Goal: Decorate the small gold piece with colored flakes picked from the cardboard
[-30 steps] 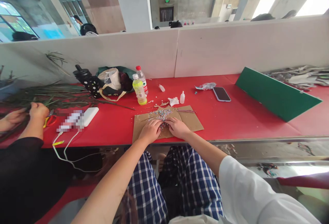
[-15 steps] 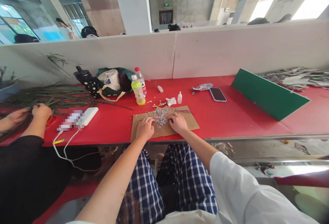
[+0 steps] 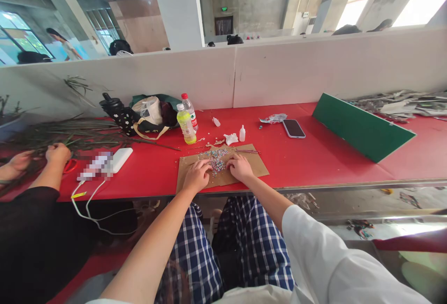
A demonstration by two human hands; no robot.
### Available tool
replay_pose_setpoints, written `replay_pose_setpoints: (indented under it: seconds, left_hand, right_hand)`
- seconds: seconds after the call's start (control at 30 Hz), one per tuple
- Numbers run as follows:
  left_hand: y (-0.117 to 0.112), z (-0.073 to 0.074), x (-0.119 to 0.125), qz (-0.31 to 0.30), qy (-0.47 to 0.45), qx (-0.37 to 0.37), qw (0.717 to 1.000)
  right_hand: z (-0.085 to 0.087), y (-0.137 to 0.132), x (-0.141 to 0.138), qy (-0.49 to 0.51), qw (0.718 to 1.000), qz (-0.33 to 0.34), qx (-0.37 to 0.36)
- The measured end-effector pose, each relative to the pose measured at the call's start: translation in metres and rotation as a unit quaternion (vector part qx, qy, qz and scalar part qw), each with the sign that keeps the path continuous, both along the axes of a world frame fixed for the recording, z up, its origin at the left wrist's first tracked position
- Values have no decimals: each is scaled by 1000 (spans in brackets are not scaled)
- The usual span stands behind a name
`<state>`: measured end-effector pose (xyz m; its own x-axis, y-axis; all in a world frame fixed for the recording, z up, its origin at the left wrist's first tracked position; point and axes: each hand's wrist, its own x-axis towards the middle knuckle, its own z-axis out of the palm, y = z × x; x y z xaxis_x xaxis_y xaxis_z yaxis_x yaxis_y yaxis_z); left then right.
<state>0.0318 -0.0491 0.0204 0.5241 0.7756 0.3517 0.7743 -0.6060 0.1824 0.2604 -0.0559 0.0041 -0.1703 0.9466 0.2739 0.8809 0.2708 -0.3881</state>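
Loosely curled, the fingers of the person's left hand (image 3: 197,176) rest at the left side of a spread heap of tiny multicoloured glittery pieces (image 3: 218,162); the right hand (image 3: 240,168) is bent in the same way at the heap's right side. Whether either one pinches any pieces I cannot tell, as they are too small. The heap lies on a flat brown cardboard sheet (image 3: 259,166), near the front edge of a red-topped table (image 3: 331,169). Just beyond the cardboard are a crumpled white scrap (image 3: 231,139) and, beside it, a small translucent squeeze bottle (image 3: 242,133) standing upright. Farther left, a white-capped bottle of yellow-green drink (image 3: 186,126) stands against a clear red-capped bottle (image 3: 193,117). To the right lie a dark-screened phone (image 3: 294,129) and a leaning green rectangular panel (image 3: 359,127). At far left, a co-worker's hand (image 3: 57,153) is among long thin green stalks (image 3: 92,131).
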Motion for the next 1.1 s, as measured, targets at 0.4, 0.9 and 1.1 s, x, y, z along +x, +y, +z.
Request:
replay_pose_setpoints:
  seconds: [0.4, 0.9, 1.1]
  left_hand:
    - [2, -4, 2, 51, -2, 14, 999]
    - [0, -1, 2, 17, 8, 5, 1000]
    - [2, -4, 3, 19, 0, 8, 1000]
  right_hand:
    - [1, 0, 0, -2, 1000, 1, -2]
    - [3, -2, -3, -13, 1000, 14, 0]
    - [5, -3, -5, -16, 1000, 8, -3]
